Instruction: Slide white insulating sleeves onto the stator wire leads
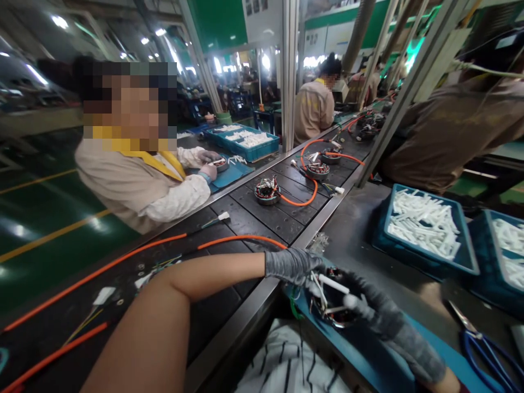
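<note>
A round motor stator with wire ends and white sleeves lies before me on a blue mat. My left hand, in a grey glove, is closed at its left rim, fingers among the wires. From the right comes my right hand, also gloved, its fingers bent together over the stator. A white sleeve stands out between the two hands, its end at my right fingertips. Blur and the gloves hide the exact grip. An orange cable runs over the conveyor towards my left wrist.
Blue bins of white sleeves stand on the right, with blue-handled scissors nearer me. Left of my bench runs a black conveyor carrying another stator and cables. Across it a co-worker handles a stator; a metal post rises at the right.
</note>
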The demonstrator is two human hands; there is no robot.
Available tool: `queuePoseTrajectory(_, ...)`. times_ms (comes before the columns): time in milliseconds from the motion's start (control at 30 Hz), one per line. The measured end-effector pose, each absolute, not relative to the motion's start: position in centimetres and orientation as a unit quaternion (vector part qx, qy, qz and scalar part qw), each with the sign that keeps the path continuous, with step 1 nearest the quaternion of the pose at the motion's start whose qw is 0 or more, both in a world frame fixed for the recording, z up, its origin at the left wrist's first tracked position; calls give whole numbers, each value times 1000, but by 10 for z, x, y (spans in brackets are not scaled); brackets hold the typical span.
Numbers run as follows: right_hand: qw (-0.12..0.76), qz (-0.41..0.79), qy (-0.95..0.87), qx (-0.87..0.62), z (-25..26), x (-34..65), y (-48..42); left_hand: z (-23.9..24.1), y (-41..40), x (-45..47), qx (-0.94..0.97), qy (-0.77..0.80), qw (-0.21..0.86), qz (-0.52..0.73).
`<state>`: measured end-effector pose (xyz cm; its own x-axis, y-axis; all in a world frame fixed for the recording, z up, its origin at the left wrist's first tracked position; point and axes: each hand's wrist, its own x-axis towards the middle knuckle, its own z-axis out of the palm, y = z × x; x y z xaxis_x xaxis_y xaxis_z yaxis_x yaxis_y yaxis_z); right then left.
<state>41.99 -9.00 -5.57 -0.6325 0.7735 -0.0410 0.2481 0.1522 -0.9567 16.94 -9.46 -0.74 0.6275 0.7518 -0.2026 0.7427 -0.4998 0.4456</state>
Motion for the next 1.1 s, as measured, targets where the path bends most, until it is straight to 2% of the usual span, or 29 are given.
queuePoseTrajectory(100, 204, 523, -765, -316, -54, 414, -89, -16, -96, 158, 864, 442, 238, -28)
queuePoseTrajectory(167, 226, 451, -803, -318, -57, 421, -90, -20, -96, 154, 859, 439, 262, -23)
queuePoseTrajectory(300, 365, 166, -859, -320, -80, 443, -112, -23, -93, 149, 853, 376, 362, 23)
queuePoseTrajectory(400, 390, 0, -889, -240, -102, 442, -134, -19, -96, 144, 849, 371, 374, 41)
queuePoseTrajectory(500, 359, -53, -901, -239, -114, 434, -128, -13, -108, 142, 844, 420, 334, 12)
queuePoseTrajectory(633, 378, -88, -839, -381, -101, 437, -90, -10, -121, 155, 851, 437, 289, 11)
queuePoseTrajectory(667, 398, -90, -816, -409, -96, 438, -84, -11, -122, 162, 857, 444, 262, 17)
queuePoseTrajectory(733, 396, -15, -817, -419, -85, 435, -83, -15, -118, 176, 870, 454, 193, 12)
queuePoseTrajectory(833, 320, 157, -852, -383, -76, 420, -99, -22, -109, 195, 892, 439, 101, -35)
queuePoseTrajectory(1000, 197, 406, -811, -372, -76, 402, -115, -39, -102, 205, 921, 379, 13, -86)
queuePoseTrajectory(1033, 166, 419, -813, -369, -76, 402, -114, -45, -102, 206, 926, 366, 3, -91)
queuePoseTrajectory(1100, 116, 370, -839, -382, -71, 406, -110, -56, -101, 206, 934, 343, -10, -94)
